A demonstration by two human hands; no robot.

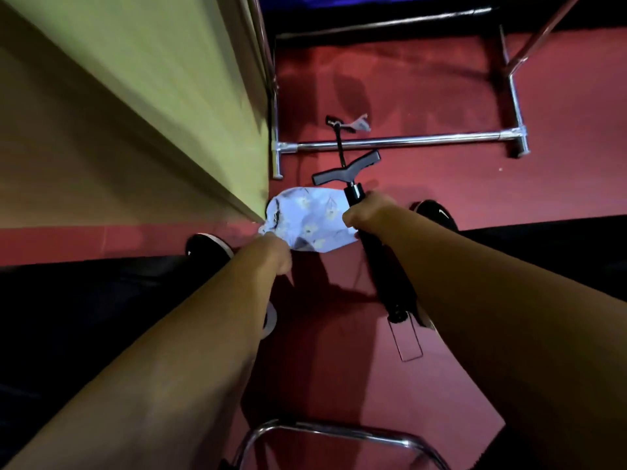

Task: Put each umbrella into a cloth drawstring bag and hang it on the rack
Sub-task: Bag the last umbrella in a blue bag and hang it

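Person standing over a red floor, holding a cloth bag and a folded umbrella side by side.

Past the left hand, a yellow-green panel is filling the far left, and a black shoe is showing just left of the knuckles. The left hand is pinching the near edge of the pale blue flowered bag, which is hanging between the two hands. The bag's right edge is touching the right hand; I cannot tell whether that hand is gripping it too. The right hand is curling its fingers round the black umbrella just below its T-shaped handle, with the body running back under the forearm. Beyond that hand, the chrome rack is standing on the floor.
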